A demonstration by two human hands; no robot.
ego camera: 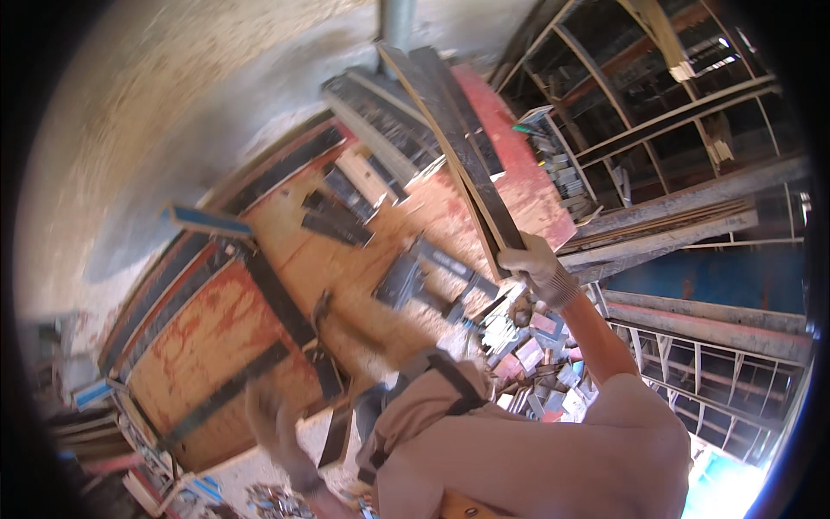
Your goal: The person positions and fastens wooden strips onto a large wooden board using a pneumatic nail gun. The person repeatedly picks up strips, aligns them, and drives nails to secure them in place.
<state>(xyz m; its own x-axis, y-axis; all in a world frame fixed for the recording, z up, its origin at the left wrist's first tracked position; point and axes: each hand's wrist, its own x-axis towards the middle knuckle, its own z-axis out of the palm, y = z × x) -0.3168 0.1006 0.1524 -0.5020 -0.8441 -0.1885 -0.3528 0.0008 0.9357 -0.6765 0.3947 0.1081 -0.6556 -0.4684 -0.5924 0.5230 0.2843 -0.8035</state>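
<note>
My right hand [535, 266], in a pale knit glove, is closed around the lower end of long, dark-faced wooden boards [460, 162], which slant up and away to the left. My left hand [269, 409] is gloved too and blurred; it is over the lower left part of a reddish-brown plywood panel [194, 331] framed with dark strips. Whether its fingers hold anything cannot be told. A curved dark object [321, 308], perhaps a hammer head, shows near the panel's dark crosspiece [279, 298]. Short dark wood pieces [337, 220] lie on the wooden surface beyond.
A dark grey machine [447, 263] with writing stands ahead, left of the held boards. Wood offcuts [545, 357] are heaped below my right hand. Metal racks [655, 136] and stacked planks [674, 227] run along the right. A blue-faced board [211, 220] sticks out near the wall [130, 130].
</note>
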